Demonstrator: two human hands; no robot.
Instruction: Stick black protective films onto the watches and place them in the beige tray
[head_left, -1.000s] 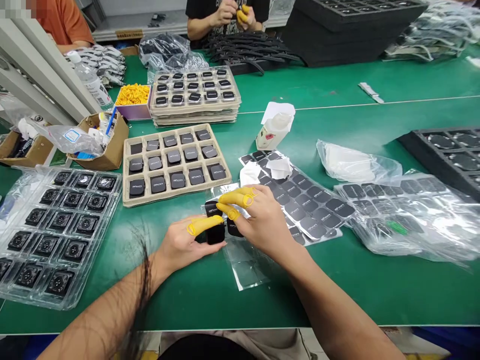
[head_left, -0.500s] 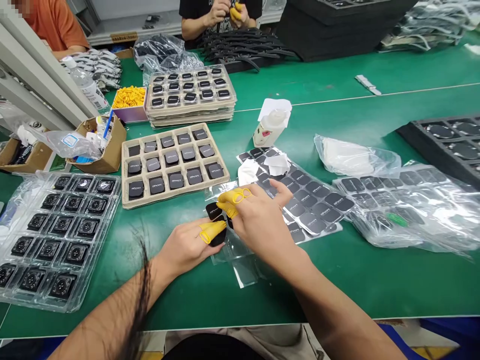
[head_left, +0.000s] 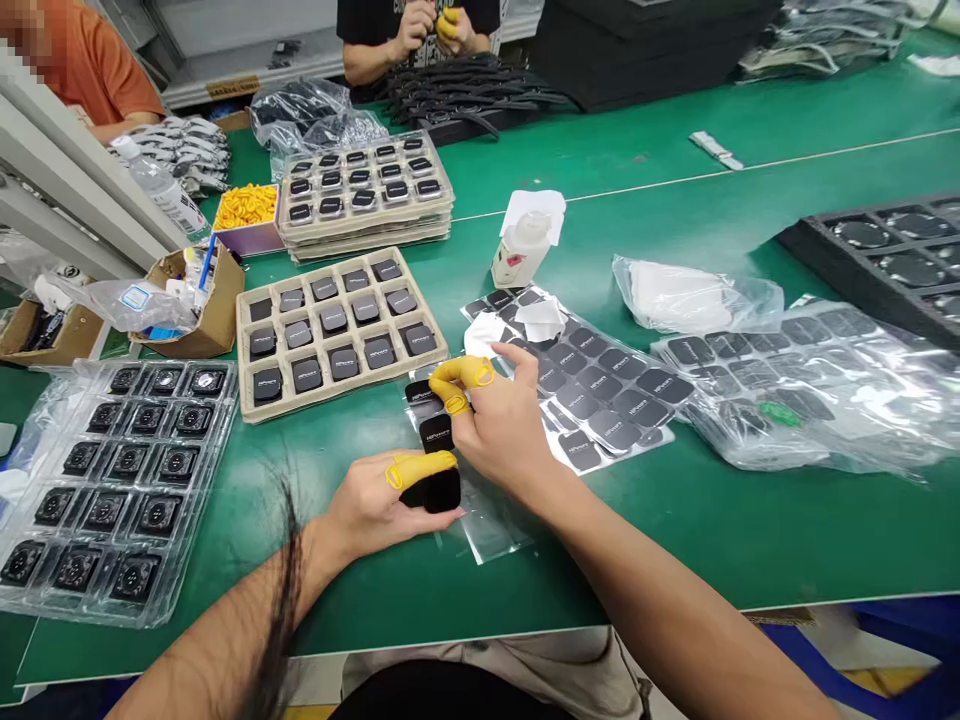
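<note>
My left hand (head_left: pixel 382 500), a yellow finger cot on its finger, grips a square black watch body (head_left: pixel 442 490) between the finger and thumb, low over the table. Just beyond it lies a clear film strip with black square stickers (head_left: pixel 436 434) bearing light lettering. My right hand (head_left: pixel 499 415), with yellow cots on two fingers, is closed at the upper part of this strip, the fingertips pinching its edge beside the top sticker. The fingers partly hide the strip. A beige tray (head_left: pixel 335 378) of black lettered square pieces sits behind my hands.
A clear tray of watch bodies (head_left: pixel 169 515) lies at left. Sticker sheets (head_left: pixel 600 380) and a plastic bag (head_left: pixel 750 420) spread to the right. A white bottle (head_left: pixel 521 250) stands behind them. Stacked trays (head_left: pixel 367 225) and a box of yellow finger cots (head_left: pixel 247 238) are farther back.
My left hand with the watch body has drawn slightly toward me, away from the stickers, uncovering the second one. My right hand's fingers are more bent. The camera view has shifted slightly.
</note>
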